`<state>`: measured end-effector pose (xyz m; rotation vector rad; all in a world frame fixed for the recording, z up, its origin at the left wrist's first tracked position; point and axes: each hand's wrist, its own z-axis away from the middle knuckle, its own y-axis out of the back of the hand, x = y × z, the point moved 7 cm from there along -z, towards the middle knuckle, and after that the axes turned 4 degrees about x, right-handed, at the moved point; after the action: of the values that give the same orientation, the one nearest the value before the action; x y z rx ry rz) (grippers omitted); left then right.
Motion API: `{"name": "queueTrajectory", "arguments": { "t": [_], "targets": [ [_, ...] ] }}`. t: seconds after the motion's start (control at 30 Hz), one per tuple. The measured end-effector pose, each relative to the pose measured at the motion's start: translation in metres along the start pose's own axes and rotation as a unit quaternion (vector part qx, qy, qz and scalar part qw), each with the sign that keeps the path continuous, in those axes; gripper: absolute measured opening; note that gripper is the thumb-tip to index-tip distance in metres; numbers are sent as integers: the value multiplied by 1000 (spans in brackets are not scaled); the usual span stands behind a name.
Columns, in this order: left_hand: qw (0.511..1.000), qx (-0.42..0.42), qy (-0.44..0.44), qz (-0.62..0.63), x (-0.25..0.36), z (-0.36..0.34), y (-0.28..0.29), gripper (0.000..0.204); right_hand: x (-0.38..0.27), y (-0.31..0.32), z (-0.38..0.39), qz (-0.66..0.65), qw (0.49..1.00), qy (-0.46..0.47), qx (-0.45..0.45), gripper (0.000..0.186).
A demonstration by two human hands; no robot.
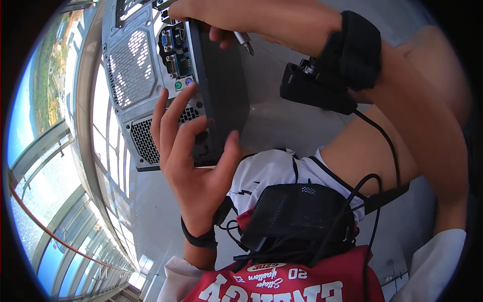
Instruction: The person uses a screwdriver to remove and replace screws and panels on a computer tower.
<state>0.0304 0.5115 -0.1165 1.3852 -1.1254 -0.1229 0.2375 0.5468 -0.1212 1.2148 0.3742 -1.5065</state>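
Observation:
A computer case (133,70) lies with its rear panel in view, showing metal mesh, a column of ports (173,50) and a dark side. My left hand (191,151) rests open at the lower part of the case, fingers apart, with fingertips by the round green and purple ports. My right hand (221,22) is at the top edge of the case, fingers curled round a metal screwdriver (243,41) whose tip points down and right; part of it is hidden by the hand.
A black strapped device (317,88) with a cable is on my right forearm, and a black mesh pouch (297,216) with cables is at my waist. My bare leg (352,156) is bent to the right. A railing and glass windows (40,211) line the left, above a pale floor (269,128).

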Motion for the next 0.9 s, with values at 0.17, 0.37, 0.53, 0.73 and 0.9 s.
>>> {"name": "queueTrajectory", "arguments": {
  "t": [0.17,0.37,0.53,0.73,0.9],
  "targets": [
    [1000,24,-2,-6,-6,5,0,18,13,0,6,-105,992,72,-26,36],
    [999,45,23,20,-8,6,0,18,13,4,3,-152,981,115,-38,33],
    [999,39,25,5,-13,7,6,18,7,-1,7,-144,981,113,-70,34],
    [999,22,27,2,-10,7,0,16,13,1,20,-105,962,236,87,35],
    [999,31,24,-35,-10,5,3,17,11,-7,-2,-156,977,122,-83,37]
  ]
}}
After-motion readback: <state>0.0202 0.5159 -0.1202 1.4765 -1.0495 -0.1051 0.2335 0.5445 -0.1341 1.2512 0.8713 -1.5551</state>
